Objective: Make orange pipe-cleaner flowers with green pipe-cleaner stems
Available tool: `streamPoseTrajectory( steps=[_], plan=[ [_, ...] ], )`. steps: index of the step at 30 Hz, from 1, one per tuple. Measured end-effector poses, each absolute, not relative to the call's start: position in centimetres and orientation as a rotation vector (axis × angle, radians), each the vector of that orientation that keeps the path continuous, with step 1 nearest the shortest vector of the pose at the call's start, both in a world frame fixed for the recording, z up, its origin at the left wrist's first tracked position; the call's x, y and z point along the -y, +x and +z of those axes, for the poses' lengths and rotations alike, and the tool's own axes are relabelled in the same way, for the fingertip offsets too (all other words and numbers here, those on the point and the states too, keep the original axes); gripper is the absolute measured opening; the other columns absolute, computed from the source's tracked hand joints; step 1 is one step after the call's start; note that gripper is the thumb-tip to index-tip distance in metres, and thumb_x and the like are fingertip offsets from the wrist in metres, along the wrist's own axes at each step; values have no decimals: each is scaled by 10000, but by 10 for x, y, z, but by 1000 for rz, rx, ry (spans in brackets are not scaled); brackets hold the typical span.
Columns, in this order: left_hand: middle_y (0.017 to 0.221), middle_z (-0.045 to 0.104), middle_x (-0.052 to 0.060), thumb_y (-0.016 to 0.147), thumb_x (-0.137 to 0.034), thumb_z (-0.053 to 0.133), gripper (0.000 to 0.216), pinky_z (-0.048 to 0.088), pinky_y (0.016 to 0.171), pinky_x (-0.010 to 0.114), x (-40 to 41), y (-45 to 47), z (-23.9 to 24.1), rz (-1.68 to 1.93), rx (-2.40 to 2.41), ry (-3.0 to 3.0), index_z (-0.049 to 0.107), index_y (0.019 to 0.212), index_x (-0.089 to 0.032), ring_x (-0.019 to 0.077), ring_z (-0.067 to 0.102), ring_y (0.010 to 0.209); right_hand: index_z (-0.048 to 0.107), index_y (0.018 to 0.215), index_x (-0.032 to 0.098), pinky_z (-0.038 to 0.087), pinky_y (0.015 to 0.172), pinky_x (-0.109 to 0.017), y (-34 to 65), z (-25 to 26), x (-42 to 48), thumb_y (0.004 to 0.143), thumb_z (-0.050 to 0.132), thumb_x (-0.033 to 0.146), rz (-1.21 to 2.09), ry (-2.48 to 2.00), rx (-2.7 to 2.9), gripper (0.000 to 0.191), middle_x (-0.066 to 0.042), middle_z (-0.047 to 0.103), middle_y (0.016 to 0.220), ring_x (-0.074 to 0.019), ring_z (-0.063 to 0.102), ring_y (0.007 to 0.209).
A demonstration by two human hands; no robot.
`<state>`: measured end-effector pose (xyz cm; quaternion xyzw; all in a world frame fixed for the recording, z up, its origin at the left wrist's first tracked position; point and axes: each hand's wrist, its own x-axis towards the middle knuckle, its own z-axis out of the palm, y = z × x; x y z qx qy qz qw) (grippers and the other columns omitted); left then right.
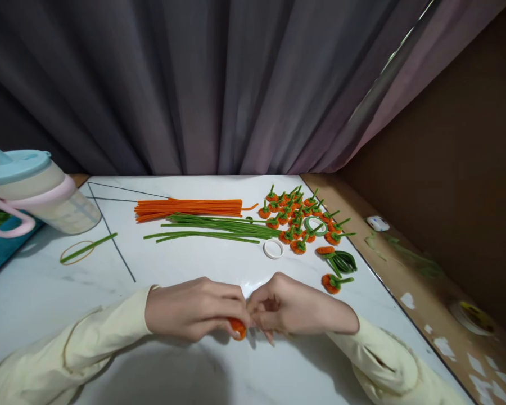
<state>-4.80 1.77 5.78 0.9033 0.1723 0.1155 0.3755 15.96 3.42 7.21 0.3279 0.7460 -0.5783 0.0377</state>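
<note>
Head view. In the lower centre of the frame, my left hand [198,309] is closed on an orange fuzzy piece [237,328], part of which shows past the thumb; whether it touches the desk [219,265] beneath cannot be told. My right hand [289,306] meets it from the right, its fingers bent and drawn together at the tips; what, if anything, they pinch is hidden, so I cannot tell.

Handling (judged by eye): the piece should weigh very little, with a soft pile that gives under my fingers and resists slipping. A bendable core seems likely, so it should keep a shape pressed into it; breakage is improbable, flattening less so. I would take it lightly by its sides, between thumb and forefinger.

For comparison, right of centre, the orange pieces with green stems [298,246] offer those stems as narrow holds. At centre, the straight orange stems [189,207] lie in a bundle above the long green stems [223,225], which look slender and easily flexed. The white ring [265,248] lies near the green stems' right-hand ends.
</note>
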Motion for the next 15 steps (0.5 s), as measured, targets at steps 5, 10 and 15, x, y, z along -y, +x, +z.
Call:
streamPoseTrajectory(
  steps=[5, 10, 15],
  plan=[
    [987, 592, 53, 780, -4, 436, 335, 433, 640, 204, -10, -50, 61, 200, -478, 2594, 602, 979, -215, 141, 574, 716, 660, 822, 91, 358, 405, -133, 164, 65, -41, 788, 542, 199, -2001, 862, -2086, 164, 21, 550, 547, -41, 406, 417],
    [948, 631, 82, 879, -82, 404, 270, 462, 722, 204, -14, -48, 63, 260, -444, 2270, 629, 974, -199, 166, 617, 788, 660, 759, 97, 328, 412, -120, 164, 70, -35, 755, 487, 91, -1861, 857, -2312, 173, 35, 533, 531, -32, 400, 423],
    [845, 664, 79, 907, -238, 455, 202, 473, 714, 208, -13, -43, 63, 325, -500, 1859, 644, 871, -176, 154, 621, 753, 598, 629, 118, 330, 438, -131, 161, 77, -27, 715, 439, 29, -1668, 689, -2612, 201, 52, 486, 494, -39, 396, 428]
  ],
)
